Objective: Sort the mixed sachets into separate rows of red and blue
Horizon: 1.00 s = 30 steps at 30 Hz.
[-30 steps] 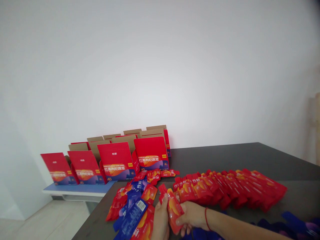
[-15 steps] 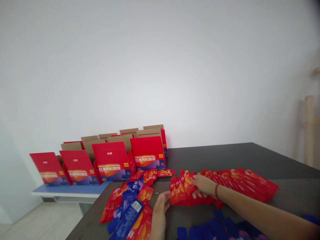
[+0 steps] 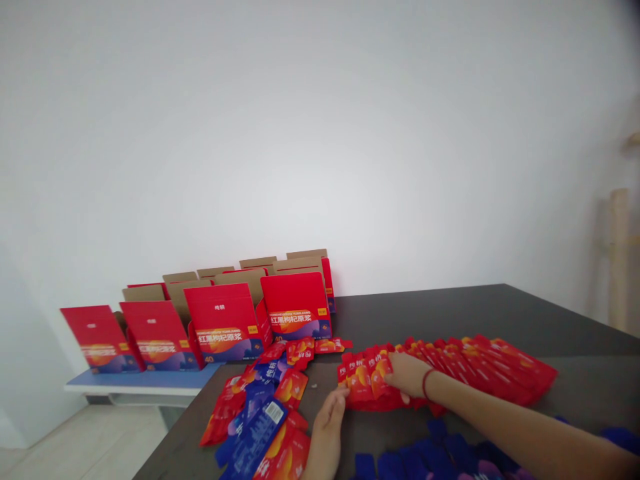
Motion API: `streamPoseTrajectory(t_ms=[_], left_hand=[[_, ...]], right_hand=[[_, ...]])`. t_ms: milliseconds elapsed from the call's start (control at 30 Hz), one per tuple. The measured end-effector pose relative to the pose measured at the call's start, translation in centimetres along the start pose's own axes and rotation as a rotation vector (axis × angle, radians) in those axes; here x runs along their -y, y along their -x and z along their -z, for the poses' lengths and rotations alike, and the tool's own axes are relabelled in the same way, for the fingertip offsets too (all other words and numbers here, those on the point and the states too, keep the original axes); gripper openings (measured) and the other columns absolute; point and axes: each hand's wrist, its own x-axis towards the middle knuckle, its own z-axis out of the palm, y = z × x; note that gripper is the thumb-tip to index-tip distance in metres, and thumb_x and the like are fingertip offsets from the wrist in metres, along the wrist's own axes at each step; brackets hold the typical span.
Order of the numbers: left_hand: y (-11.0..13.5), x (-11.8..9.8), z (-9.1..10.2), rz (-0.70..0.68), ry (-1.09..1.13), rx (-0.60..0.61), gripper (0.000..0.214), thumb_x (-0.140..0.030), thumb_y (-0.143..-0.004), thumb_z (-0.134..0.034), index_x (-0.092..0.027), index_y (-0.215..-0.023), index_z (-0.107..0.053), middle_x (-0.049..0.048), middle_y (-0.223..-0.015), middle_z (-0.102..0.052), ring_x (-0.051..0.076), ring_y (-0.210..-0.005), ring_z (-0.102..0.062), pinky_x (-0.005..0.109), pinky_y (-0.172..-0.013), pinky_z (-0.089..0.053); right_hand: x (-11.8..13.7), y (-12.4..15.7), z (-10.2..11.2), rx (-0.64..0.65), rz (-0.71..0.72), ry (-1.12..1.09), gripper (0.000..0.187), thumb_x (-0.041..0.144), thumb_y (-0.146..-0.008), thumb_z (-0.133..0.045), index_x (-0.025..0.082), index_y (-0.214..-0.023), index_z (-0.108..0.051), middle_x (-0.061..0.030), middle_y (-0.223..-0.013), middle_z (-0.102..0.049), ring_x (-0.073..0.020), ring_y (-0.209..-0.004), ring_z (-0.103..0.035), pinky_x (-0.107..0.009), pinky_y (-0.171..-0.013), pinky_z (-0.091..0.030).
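A long overlapping row of red pouches lies across the dark table. My right hand rests on the left end of that row, fingers laid over the nearest pouches, a red string on its wrist. My left hand lies on the table just left of the row, fingers stretched toward its end pouch and touching it. A loose heap of red and blue pouches lies to the left of that hand.
Several open red boxes with brown flaps stand in a row at the table's far left and on a low blue shelf. Blue pouches lie along the near edge. A white wall stands behind.
A second ago both hands held a red pouch near me. The right hand carried it to the left end of the row and now rests there; the left hand followed to the row's end.
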Motion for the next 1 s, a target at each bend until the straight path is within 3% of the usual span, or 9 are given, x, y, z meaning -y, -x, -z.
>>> streamPoseTrajectory(t_ms=[167, 233, 367, 500, 633, 767, 867, 1000], left_hand=[[-0.1, 0.1, -0.1, 0.002, 0.001, 0.004, 0.05, -0.06, -0.083, -0.049, -0.02, -0.106, -0.069, 0.0086, -0.119, -0.066, 0.028, -0.12, -0.053, 0.044, -0.11, -0.032], [-0.2, 0.4, -0.1, 0.004, -0.005, 0.01, 0.049, -0.057, -0.084, -0.049, -0.02, -0.108, -0.068, 0.0094, -0.126, -0.062, 0.028, -0.124, -0.05, 0.043, -0.112, -0.029], [-0.3, 1.2, -0.2, -0.015, -0.069, -0.006, 0.048, -0.052, -0.083, -0.051, -0.018, -0.111, -0.067, 0.0121, -0.141, -0.049, 0.028, -0.134, -0.039, 0.044, -0.115, -0.022], [-0.4, 1.5, -0.4, 0.0, -0.113, 0.015, 0.047, -0.049, -0.081, -0.051, -0.016, -0.11, -0.068, 0.0145, -0.138, -0.052, 0.029, -0.132, -0.041, 0.045, -0.115, -0.022], [-0.4, 1.4, -0.3, 0.014, -0.08, -0.004, 0.047, -0.048, -0.081, -0.051, -0.015, -0.11, -0.067, 0.0142, -0.133, -0.056, 0.028, -0.129, -0.045, 0.045, -0.114, -0.024], [-0.4, 1.4, -0.2, 0.004, -0.041, -0.02, 0.043, -0.049, -0.081, -0.052, -0.019, -0.107, -0.069, 0.0111, -0.131, -0.059, 0.028, -0.127, -0.047, 0.044, -0.114, -0.025], [-0.4, 1.4, -0.2, 0.0, -0.032, -0.028, 0.041, -0.05, -0.081, -0.053, -0.02, -0.104, -0.07, 0.0105, -0.13, -0.06, 0.028, -0.126, -0.048, 0.044, -0.113, -0.026], [-0.5, 1.2, -0.1, -0.004, -0.025, -0.026, 0.041, -0.049, -0.081, -0.053, -0.019, -0.102, -0.07, 0.0112, -0.13, -0.059, 0.028, -0.127, -0.047, 0.044, -0.114, -0.026]], right_hand=[[0.3, 0.5, 0.2, -0.073, -0.074, 0.105, 0.036, 0.03, -0.087, -0.057, 0.009, -0.115, -0.061, -0.0214, -0.109, -0.066, -0.0298, -0.104, -0.063, -0.043, -0.086, -0.047], [0.4, 0.8, 0.3, -0.087, -0.068, 0.128, 0.039, 0.029, -0.085, -0.055, 0.008, -0.118, -0.06, -0.023, -0.112, -0.066, -0.0317, -0.106, -0.063, -0.042, -0.086, -0.047], [0.9, 1.2, 0.5, -0.096, -0.022, 0.154, 0.039, 0.033, -0.086, -0.053, 0.011, -0.116, -0.062, -0.0205, -0.11, -0.068, -0.0323, -0.104, -0.063, -0.042, -0.084, -0.047], [1.0, 1.1, 1.0, -0.09, -0.004, 0.16, 0.038, 0.037, -0.086, -0.054, 0.014, -0.114, -0.063, -0.0173, -0.107, -0.069, -0.0313, -0.102, -0.064, -0.042, -0.084, -0.048], [-1.2, 0.5, 3.1, -0.08, -0.081, 0.167, 0.03, 0.037, -0.093, -0.049, 0.016, -0.11, -0.062, -0.0109, -0.107, -0.068, -0.0243, -0.101, -0.062, -0.042, -0.087, -0.047], [-4.8, 0.8, 4.9, -0.026, -0.198, 0.168, 0.028, 0.038, -0.091, -0.057, 0.017, -0.109, -0.06, -0.006, -0.109, -0.063, -0.0195, -0.094, -0.062, -0.041, -0.082, -0.051], [-6.0, 1.2, 4.9, -0.014, -0.211, 0.149, 0.029, 0.035, -0.091, -0.058, 0.017, -0.114, -0.058, -0.0065, -0.113, -0.061, -0.0201, -0.096, -0.061, -0.041, -0.081, -0.052], [-5.4, 1.1, 4.1, -0.018, -0.188, 0.126, 0.03, 0.036, -0.091, -0.058, 0.018, -0.115, -0.058, -0.0068, -0.115, -0.06, -0.0205, -0.097, -0.061, -0.041, -0.081, -0.052]])
